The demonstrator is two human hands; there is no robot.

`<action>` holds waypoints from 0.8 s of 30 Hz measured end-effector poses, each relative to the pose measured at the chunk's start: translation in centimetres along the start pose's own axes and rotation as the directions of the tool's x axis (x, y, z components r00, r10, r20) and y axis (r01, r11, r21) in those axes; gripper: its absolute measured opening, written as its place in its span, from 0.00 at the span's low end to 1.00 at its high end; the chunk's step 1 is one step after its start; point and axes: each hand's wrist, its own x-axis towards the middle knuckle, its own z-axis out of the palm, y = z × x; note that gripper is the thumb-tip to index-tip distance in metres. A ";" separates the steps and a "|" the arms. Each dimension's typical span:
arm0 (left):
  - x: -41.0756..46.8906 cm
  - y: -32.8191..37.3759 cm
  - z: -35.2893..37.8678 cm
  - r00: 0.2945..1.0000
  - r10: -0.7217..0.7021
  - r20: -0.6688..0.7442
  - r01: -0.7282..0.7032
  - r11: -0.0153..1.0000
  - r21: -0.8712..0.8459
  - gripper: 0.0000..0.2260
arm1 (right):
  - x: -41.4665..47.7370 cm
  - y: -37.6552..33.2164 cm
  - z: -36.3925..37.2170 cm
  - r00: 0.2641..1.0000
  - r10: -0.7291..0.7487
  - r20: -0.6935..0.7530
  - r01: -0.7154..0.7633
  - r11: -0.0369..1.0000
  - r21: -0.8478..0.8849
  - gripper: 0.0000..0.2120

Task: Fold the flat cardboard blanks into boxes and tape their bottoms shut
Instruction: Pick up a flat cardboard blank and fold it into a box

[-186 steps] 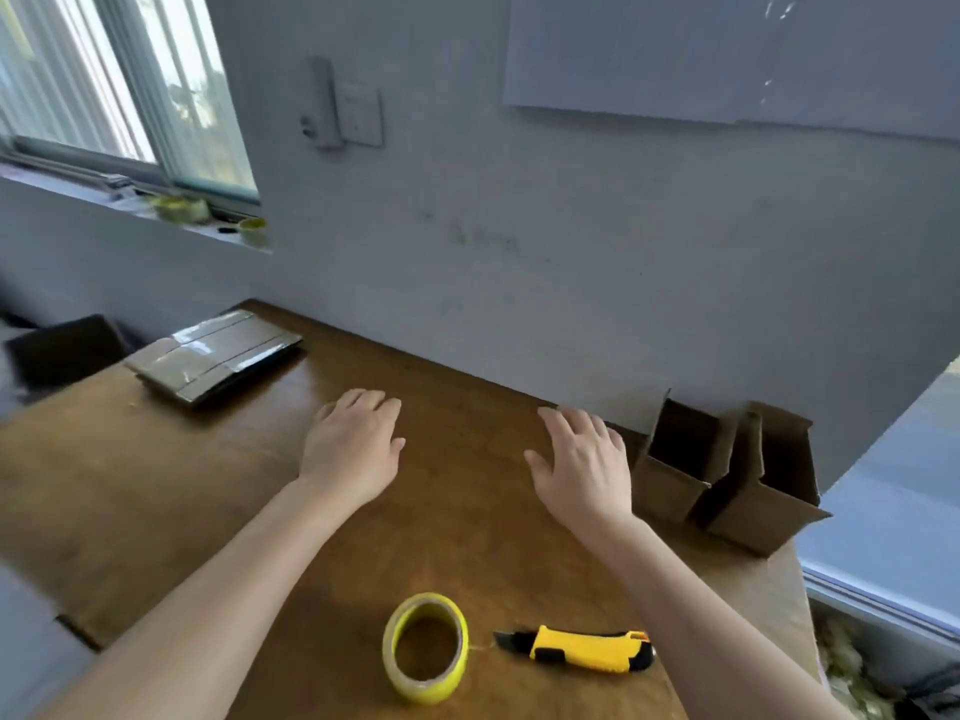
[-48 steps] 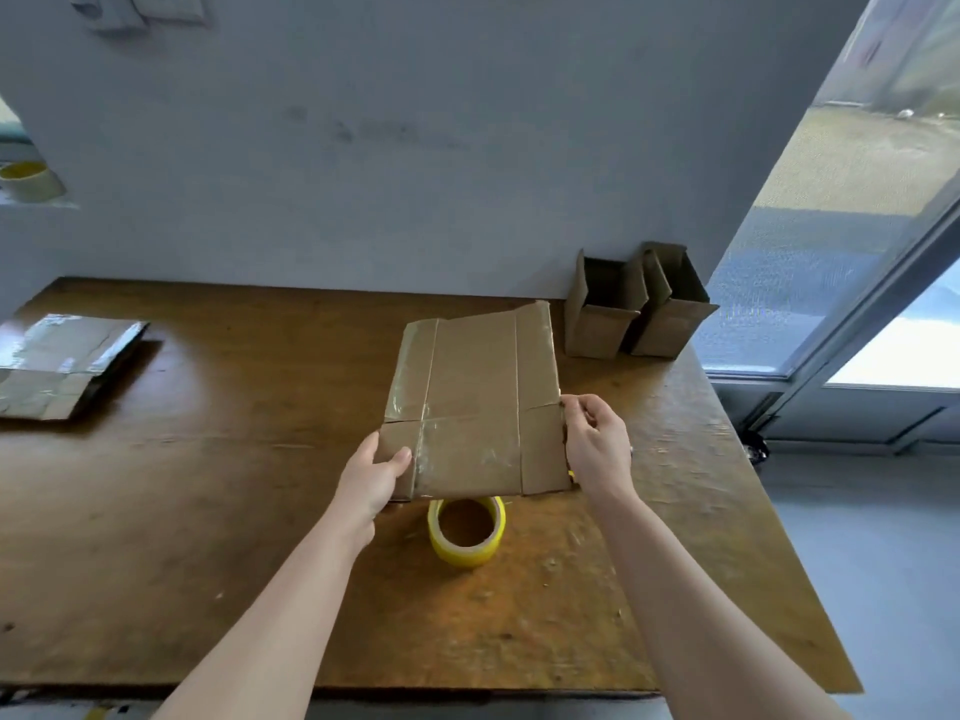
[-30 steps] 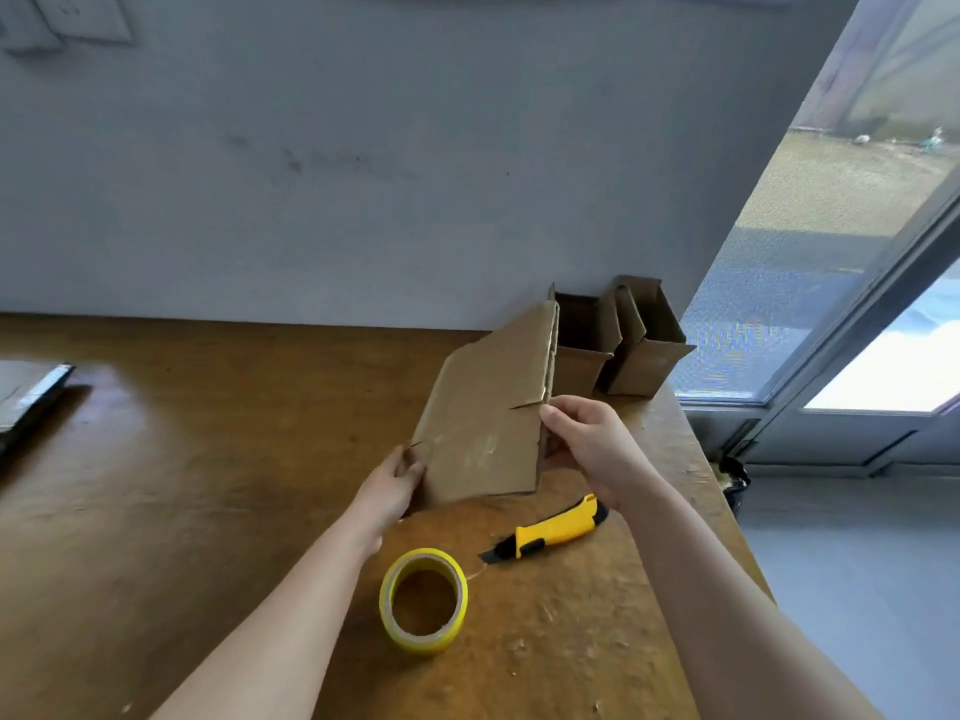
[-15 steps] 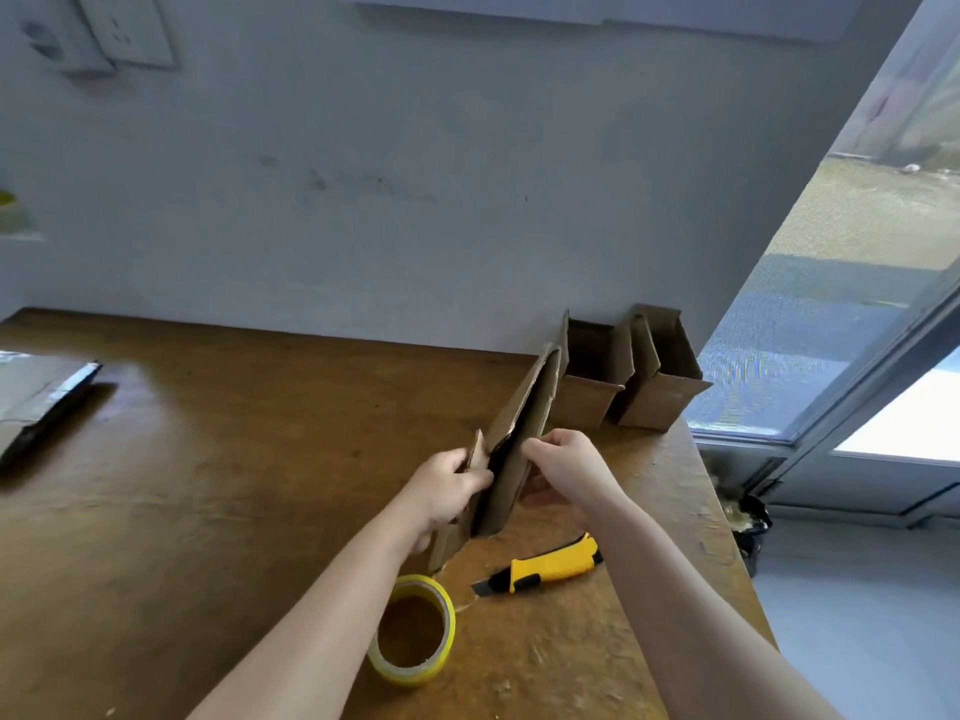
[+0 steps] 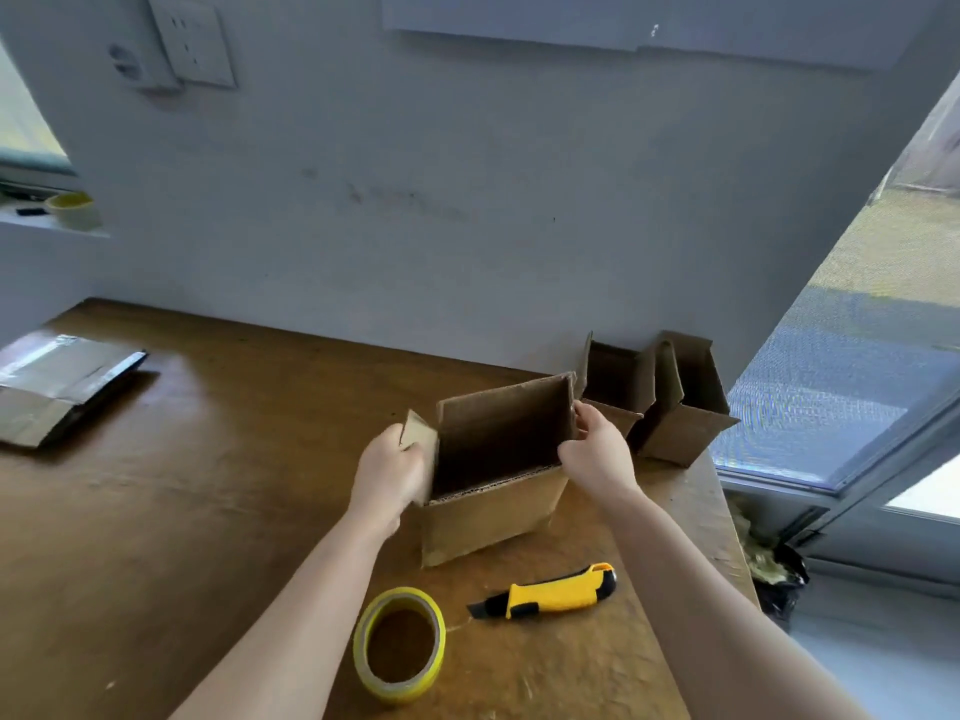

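A brown cardboard box [image 5: 488, 511], opened into a square tube, stands on the wooden table [image 5: 182, 511] in front of me. My left hand [image 5: 387, 472] grips its left wall and a small flap there. My right hand [image 5: 597, 452] pinches the box's right far corner. A yellow tape roll [image 5: 400, 644] lies near the front edge, and a yellow and black utility knife [image 5: 550, 597] lies to its right. A stack of flat cardboard blanks [image 5: 57, 384] lies at the table's far left.
Two folded open boxes [image 5: 670, 407] stand against the grey wall at the table's back right corner. The table's right edge drops to the floor beside a glass door [image 5: 857, 381]. Another tape roll [image 5: 72, 210] sits on the window sill at left.
The flat blank I held on edge has been spread open into a square tube standing on the table. My hands moved apart to its left and right sides.
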 end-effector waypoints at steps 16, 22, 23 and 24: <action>0.5 0.9 -0.5 0.887 0.262 0.381 -0.445 0.705 0.553 0.41 | 1.1 -0.3 -0.7 0.889 -0.192 0.416 0.389 0.796 -0.464 0.40; 2.2 1.1 -1.8 0.866 0.134 0.482 -0.442 0.657 0.611 0.23 | 2.0 0.0 -2.0 0.852 -0.217 0.477 0.450 0.768 -0.455 0.25; 2.4 0.9 -1.8 0.881 0.187 0.435 -0.431 0.697 0.573 0.21 | 1.8 0.0 -1.6 0.871 -0.271 0.410 0.455 0.761 -0.462 0.18; 2.5 0.7 -1.6 0.896 0.233 0.378 -0.416 0.736 0.533 0.23 | 1.6 -0.1 -1.2 0.888 -0.304 0.344 0.444 0.762 -0.472 0.14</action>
